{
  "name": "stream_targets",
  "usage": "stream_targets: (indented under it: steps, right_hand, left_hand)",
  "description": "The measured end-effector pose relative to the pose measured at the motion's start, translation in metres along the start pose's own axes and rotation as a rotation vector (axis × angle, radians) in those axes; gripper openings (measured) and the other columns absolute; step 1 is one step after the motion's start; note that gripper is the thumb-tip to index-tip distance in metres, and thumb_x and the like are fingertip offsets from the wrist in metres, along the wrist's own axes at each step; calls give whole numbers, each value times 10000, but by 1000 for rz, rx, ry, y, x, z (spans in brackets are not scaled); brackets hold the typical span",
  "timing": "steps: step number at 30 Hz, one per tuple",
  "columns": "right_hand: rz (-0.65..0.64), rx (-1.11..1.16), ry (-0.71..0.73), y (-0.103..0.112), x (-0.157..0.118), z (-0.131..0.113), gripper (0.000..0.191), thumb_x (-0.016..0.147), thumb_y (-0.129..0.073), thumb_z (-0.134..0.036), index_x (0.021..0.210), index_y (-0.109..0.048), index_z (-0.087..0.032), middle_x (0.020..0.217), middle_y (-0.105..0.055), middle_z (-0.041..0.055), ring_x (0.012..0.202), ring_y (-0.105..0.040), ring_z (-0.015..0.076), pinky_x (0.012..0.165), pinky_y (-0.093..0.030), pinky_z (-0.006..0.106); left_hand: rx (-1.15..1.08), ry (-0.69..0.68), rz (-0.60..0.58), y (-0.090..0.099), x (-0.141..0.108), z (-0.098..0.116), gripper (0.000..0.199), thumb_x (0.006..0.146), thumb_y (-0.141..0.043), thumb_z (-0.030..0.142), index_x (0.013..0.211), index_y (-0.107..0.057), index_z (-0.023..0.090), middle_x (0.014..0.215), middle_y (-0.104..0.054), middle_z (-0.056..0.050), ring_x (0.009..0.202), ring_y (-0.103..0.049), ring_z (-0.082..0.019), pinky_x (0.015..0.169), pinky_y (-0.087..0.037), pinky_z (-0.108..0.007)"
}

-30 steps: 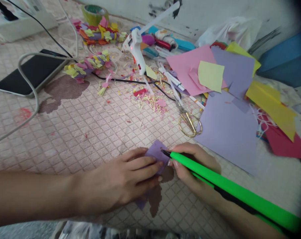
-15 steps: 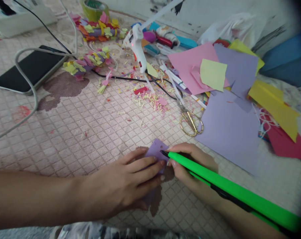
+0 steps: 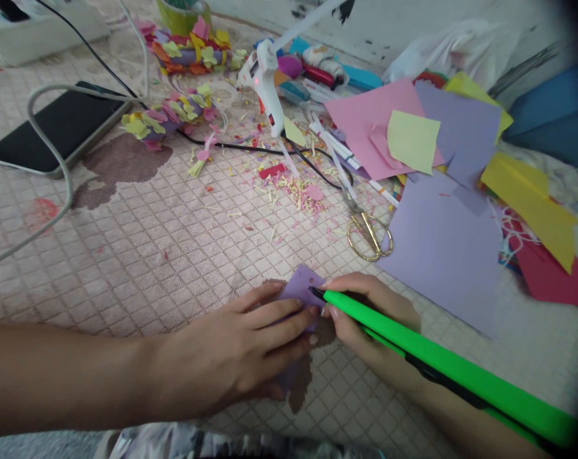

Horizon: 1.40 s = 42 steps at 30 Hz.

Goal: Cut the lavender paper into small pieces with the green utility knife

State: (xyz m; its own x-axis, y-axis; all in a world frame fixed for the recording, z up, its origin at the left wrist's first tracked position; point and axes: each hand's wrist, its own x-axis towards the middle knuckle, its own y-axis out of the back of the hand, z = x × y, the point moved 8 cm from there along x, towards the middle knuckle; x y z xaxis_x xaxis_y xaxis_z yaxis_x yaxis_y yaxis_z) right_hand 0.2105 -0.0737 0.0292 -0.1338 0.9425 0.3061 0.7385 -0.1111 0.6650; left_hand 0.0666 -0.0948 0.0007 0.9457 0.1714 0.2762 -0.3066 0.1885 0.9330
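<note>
A small piece of purple paper [image 3: 302,282] with a tiny hole near its far corner lies on the cloth in front of me. My left hand [image 3: 244,347] rests on it with fingers stretched flat, covering most of the piece. From the right, my right hand [image 3: 360,312] pinches a long green pen-like tool [image 3: 413,338] near its narrow black tip. That tip touches or hovers just over the paper, close to the hole; I cannot tell which. The tool's body slants back toward the lower right, partly covering the hand and forearm.
Gold-handled scissors [image 3: 369,239] lie beyond my right hand, beside a large purple sheet [image 3: 442,248]. Paper scraps [image 3: 298,191] surround a white glue gun [image 3: 265,89] with a cable. At left are a tablet-like device [image 3: 54,131], a looping grey cable [image 3: 67,185] and a flower-covered band [image 3: 169,118].
The camera view has shifted very slightly. Both hands, the purple paper and the green tool keep practically the same position.
</note>
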Motion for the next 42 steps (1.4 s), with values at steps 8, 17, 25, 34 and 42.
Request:
stream_targets:
  steps: [8, 17, 25, 34, 42]
  right_hand:
    - [-53, 8, 22, -1, 2, 0, 168, 872, -604, -155, 989, -650, -267, 841, -764, 10, 681, -737, 178, 589, -600, 293]
    - [-51, 62, 23, -1, 0, 2, 179, 872, -601, -140, 989, -650, -266, 833, -754, 3, 687, -735, 161, 592, -591, 273]
    - [4, 77, -52, 1, -3, 6, 186, 851, -594, -134, 980, -647, -258, 807, -753, -15, 610, -717, 144, 547, -576, 261]
    - [3, 45, -41, 0, -2, 5, 188, 848, -599, -137, 973, -652, -267, 818, -752, -16, 625, -716, 146, 567, -580, 263]
    - [-13, 33, -18, 0, 0, 3, 173, 858, -609, -146, 970, -646, -273, 817, -754, -9, 620, -714, 160, 562, -582, 280]
  left_hand:
    - [-13, 2, 3, 0, 0, 0, 491, 1051, -514, 462, 1426, -554, 148, 1483, -576, -89, 1401, -474, -252, 1231, -289, -445]
    - [-44, 5, -9, 3, 2, -1, 506, 1078, -438, 460, 1449, -523, 127, 1459, -597, -85, 1383, -492, -251, 1232, -246, -438]
    - [-63, 10, -11, 3, 1, -1, 522, 1072, -439, 477, 1457, -508, 132, 1505, -557, -86, 1383, -492, -251, 1231, -230, -432]
    - [-47, 9, 8, 3, 3, -1, 522, 1056, -474, 495, 1434, -540, 141, 1494, -567, -82, 1383, -489, -248, 1237, -237, -424]
    - [-55, 14, -10, 4, 2, -1, 548, 1023, -541, 504, 1435, -538, 142, 1504, -550, -95, 1399, -478, -254, 1240, -261, -428]
